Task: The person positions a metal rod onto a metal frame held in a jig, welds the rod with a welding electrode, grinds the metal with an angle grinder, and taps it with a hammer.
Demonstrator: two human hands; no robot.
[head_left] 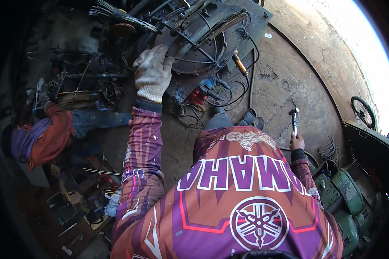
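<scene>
The left hand (153, 73), in a pale knitted glove, lies at the near left edge of a spoked metal wheel (215, 59), its fingers together and bent toward the rim. Whether they grip the metal or merely rest there I cannot tell, since the glove hides the contact. The wheel sits on a dark metal tabletop (257, 19), with long metal bars (222, 26) lying across its upper part.

The right hand (297, 141), bare, is out to the side over the concrete floor (285, 73), well apart from the wheel. Its fingers are closed around the lower handle of a hammer (294, 123), whose head points away from the body.

A corded tool with an orange handle (239, 63) stands tilted at the tabletop's right edge, and a blue-and-red machine (197, 96) sits below among looped black cables (194, 113). At the left, a co-worker (58, 131) in a rust-red top (a purple cloth about the neck and head) is low beside scattered metal pieces. A bicycle wheel (363, 112) shows at the far right, above green machinery (343, 190).
</scene>
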